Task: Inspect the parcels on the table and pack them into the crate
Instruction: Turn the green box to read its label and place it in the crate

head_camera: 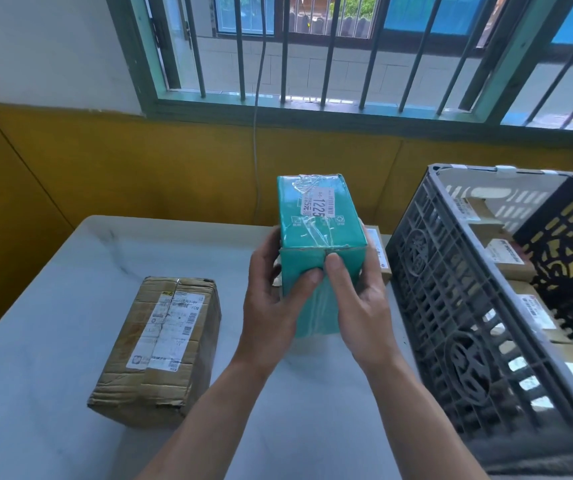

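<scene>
Inside the grey slatted crate (451, 306) at right: several brown cardboard parcels (501, 254) with white labels. Held over the surface (53, 341), just beside the crate's left wall: a teal box (316, 216), film-taped, label reading 1225. Gripped by left hand (274, 306) and right hand (358, 303), fingers (267, 251) clasped round its sides, thumbs on the near face. Farther left, a dented brown carton (160, 344); bare room along the near and left edges.

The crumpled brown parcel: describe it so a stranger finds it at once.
Find the pale stone-look table below the barred window. Left of the left hand and right hand gripping a teal taped box lies the crumpled brown cardboard parcel. Unlike that box, it lies untouched, creased, under a large white label.
</scene>
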The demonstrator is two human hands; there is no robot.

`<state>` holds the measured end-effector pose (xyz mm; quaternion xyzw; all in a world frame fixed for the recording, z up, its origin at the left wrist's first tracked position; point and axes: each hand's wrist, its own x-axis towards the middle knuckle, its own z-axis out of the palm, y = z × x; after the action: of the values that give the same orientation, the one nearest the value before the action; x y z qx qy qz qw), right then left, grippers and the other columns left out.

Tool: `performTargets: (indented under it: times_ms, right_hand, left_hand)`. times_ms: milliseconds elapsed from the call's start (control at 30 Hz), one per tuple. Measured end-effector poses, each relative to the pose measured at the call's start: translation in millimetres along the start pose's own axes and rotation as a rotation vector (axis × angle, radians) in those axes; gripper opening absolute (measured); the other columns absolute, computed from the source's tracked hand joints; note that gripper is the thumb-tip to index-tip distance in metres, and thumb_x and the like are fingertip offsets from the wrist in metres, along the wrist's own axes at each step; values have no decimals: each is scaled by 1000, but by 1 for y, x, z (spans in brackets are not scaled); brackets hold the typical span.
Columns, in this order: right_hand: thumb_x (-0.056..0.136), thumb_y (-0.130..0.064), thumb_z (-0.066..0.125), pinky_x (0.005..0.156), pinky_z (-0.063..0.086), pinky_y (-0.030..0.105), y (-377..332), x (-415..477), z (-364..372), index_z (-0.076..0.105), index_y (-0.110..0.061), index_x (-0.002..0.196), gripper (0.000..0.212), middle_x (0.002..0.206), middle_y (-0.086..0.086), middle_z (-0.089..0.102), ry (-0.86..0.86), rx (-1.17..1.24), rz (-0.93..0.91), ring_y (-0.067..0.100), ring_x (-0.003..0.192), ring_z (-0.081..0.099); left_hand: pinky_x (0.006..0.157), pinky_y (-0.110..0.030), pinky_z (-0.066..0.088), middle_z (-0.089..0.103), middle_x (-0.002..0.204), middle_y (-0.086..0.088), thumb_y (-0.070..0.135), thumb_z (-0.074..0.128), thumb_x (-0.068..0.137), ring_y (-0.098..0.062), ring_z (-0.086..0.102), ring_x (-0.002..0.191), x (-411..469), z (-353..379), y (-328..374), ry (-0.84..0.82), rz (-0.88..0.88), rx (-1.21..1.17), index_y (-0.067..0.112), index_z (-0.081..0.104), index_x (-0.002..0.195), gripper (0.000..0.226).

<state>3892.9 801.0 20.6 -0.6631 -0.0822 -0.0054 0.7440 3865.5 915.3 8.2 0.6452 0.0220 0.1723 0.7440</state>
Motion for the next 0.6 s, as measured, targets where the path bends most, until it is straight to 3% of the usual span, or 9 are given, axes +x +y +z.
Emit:
performTargets:
  times_ms: [167,233,433,533,600]
  right_hand:
    - [75,-65,70,94,55,59,2,3,3,55,-41,130,61,110,-11,73,128,-5,33,15,103,71]
    - [73,-69,71,93,55,60,2,4,4,58,-43,126,60,108,-10,74,137,-13,38,17,102,71]
    - [79,-60,66,97,54,58,-1,5,1,52,-39,140,66,122,-6,70,68,-32,37,22,116,66]
    - [79,-60,66,93,57,54,-2,4,1,54,-40,137,62,118,-8,70,70,-56,9,18,111,68]
    - [78,-59,68,92,58,52,-3,5,2,58,-41,130,56,112,-9,73,113,-57,-16,16,106,70]
  left_hand:
    - [107,-57,47,50,150,2,50,73,77,-25,47,140,0,-2,-1,-33,-66,16,47,40,150,80]
    - [105,-60,49,50,149,-2,47,72,79,-30,49,138,0,-1,0,-46,-72,10,44,38,152,80]
    - [105,-58,49,54,146,10,47,75,78,-22,54,134,3,0,0,9,-58,-1,51,45,142,71]
    - [104,-54,52,57,139,20,50,76,75,-14,57,130,3,1,1,28,-62,-10,58,50,128,59]
    - [100,-53,55,59,137,20,52,75,76,-14,59,126,3,0,0,22,-70,-12,55,52,130,59]
